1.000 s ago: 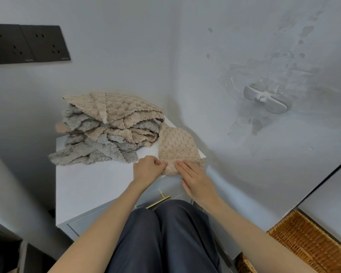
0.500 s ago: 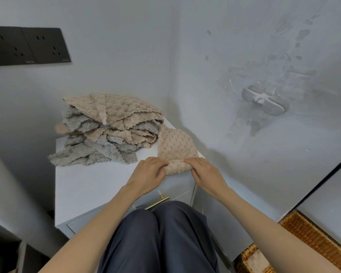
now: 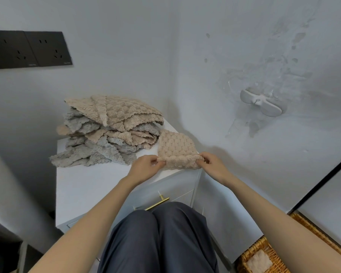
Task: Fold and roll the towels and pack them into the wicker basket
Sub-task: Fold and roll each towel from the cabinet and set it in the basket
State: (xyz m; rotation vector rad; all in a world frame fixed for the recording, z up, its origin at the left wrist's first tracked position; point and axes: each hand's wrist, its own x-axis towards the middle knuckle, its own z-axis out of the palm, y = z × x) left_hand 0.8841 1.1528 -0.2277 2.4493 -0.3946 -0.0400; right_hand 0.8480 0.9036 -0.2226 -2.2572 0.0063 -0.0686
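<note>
A folded beige towel [image 3: 175, 147] lies at the right front corner of the white cabinet top [image 3: 91, 186]. Its near edge is turned up into a small roll. My left hand [image 3: 146, 168] pinches the roll's left end and my right hand [image 3: 211, 164] pinches its right end. Behind it sits a loose pile of beige and grey towels [image 3: 106, 133]. The wicker basket [image 3: 264, 255] stands on the floor at the lower right, partly behind my right forearm, with a beige towel [image 3: 259, 261] inside.
The cabinet stands in a corner between two grey walls. A brass drawer handle [image 3: 158, 202] sticks out below the top, just above my knees. A white wall hook [image 3: 262, 104] is on the right wall, black sockets [image 3: 28, 49] on the left wall.
My hands went from pressing the towel's near end flat to pinching its two ends, and the near edge has been rolled up. The view dropped, showing more of the basket.
</note>
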